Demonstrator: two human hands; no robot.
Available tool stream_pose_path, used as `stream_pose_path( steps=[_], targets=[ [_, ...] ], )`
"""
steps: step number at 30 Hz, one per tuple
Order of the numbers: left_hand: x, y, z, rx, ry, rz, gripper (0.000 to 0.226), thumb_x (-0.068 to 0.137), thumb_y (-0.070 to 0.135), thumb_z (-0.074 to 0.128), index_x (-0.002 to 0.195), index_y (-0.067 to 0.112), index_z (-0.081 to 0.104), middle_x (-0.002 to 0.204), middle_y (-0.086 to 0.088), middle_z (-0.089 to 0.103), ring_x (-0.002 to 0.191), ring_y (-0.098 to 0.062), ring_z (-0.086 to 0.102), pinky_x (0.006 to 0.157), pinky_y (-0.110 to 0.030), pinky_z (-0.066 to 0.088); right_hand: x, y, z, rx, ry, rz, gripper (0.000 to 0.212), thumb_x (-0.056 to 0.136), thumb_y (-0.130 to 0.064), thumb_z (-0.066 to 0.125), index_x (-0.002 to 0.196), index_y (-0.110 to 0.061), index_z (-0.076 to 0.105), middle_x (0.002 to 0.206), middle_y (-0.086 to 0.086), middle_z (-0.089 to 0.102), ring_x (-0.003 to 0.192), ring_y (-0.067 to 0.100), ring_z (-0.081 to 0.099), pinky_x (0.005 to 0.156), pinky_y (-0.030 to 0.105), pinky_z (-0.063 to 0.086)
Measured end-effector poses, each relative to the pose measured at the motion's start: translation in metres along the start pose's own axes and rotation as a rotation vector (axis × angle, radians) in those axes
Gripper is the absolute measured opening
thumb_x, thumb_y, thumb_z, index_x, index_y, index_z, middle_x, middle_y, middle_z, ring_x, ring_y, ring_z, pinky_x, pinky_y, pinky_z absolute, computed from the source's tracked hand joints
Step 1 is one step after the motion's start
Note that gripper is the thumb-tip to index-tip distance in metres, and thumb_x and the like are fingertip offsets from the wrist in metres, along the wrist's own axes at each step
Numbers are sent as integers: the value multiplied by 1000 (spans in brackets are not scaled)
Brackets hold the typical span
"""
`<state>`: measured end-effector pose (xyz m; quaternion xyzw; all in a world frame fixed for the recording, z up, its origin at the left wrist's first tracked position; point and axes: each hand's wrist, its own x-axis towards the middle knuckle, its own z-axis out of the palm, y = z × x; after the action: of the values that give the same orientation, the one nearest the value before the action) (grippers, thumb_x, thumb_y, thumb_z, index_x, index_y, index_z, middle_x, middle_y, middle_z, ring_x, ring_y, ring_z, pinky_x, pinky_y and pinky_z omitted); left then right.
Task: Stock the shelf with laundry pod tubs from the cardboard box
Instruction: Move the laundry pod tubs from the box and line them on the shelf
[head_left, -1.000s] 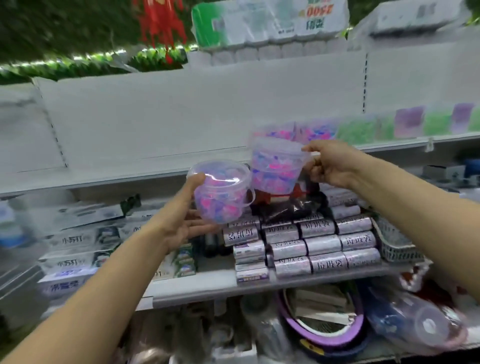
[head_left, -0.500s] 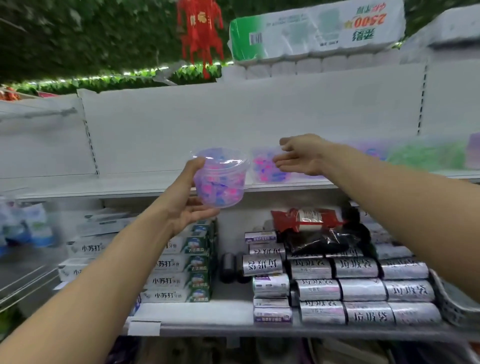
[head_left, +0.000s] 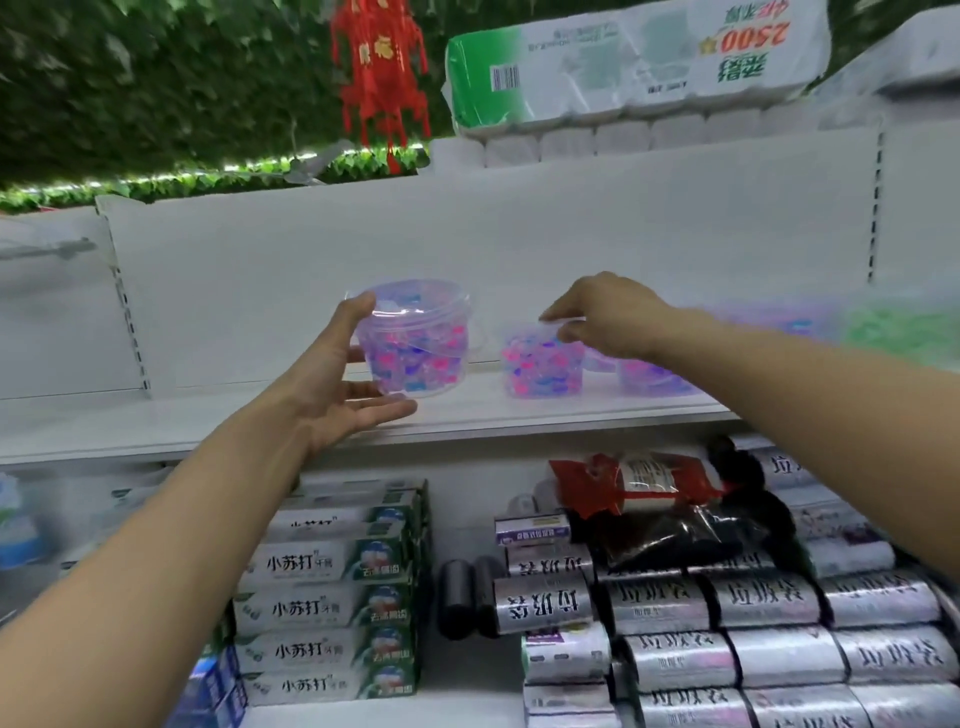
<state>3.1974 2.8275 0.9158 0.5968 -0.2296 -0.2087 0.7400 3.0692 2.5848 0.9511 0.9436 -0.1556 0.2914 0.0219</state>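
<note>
While my left hand (head_left: 337, 395) cups a clear tub (head_left: 415, 340) of pink, blue and purple pods, thumb up along its near wall and fingers spread under its base, the tub sits just at the shelf board (head_left: 260, 421), and I cannot tell whether its bottom has touched down. My right hand (head_left: 602, 317) reaches over a second tub (head_left: 543, 361) that already stands on the board to the right, fingertips curled down onto its lid edge; whether I am pinching it or only touching I cannot say for sure, though it looks like a light hold from above.

So I judge the step in hand to be setting this pair down side by side at the left end of the row. Further right along the same board, more tubs (head_left: 654, 371) stand behind my forearm, blurred, with green ones (head_left: 898, 332) beyond.

Next, I would need to slide the left tub back and toward its neighbour, slip my fingers out from under it without tipping it, and lift my right hand off. The cardboard box is not in view, so I would have to turn back to it for more.

Below are toothpaste cartons (head_left: 327, 608) and silver rolls (head_left: 758, 603).
</note>
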Motion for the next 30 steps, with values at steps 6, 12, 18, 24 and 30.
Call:
stream_pose_path(
  steps=[6,12,18,24,30],
  targets=[
    [42,6,-13,41,-26,-10,69,77,61,65,126,13,50,110,-21,56,98,-33,65,81,-44,58,53,-1,33,-165,-31,101,40,93,-10,47,128,-27,57,131,5,55,117,27,53,91,32,43],
    [68,9,-25,116,-49,-31,66,78,61,64,123,14,52,110,-20,57,97,-33,67,71,-41,61,80,-3,53,-233,-33,190,37,94,-9,47,129,-18,55,128,9,54,113,29,55,90,35,47],
    [83,8,-35,144,-91,-54,63,79,59,64,120,12,53,111,-19,56,99,-33,65,69,-43,61,83,-2,59,-249,-70,214,52,88,0,42,134,-23,52,130,5,54,114,27,55,83,31,46],
    [96,14,-37,333,-149,-26,56,84,51,63,117,7,58,110,-19,60,87,-34,71,70,-40,60,71,-7,60,-278,-98,198,45,93,-20,43,137,-19,41,138,5,46,128,26,39,93,40,42],
    [114,15,-26,821,57,206,64,91,63,40,102,5,65,103,-11,68,91,-29,65,86,-43,55,42,-21,43,-121,102,124,38,96,-29,44,133,-31,49,139,-6,46,131,16,36,96,37,39]
  ],
)
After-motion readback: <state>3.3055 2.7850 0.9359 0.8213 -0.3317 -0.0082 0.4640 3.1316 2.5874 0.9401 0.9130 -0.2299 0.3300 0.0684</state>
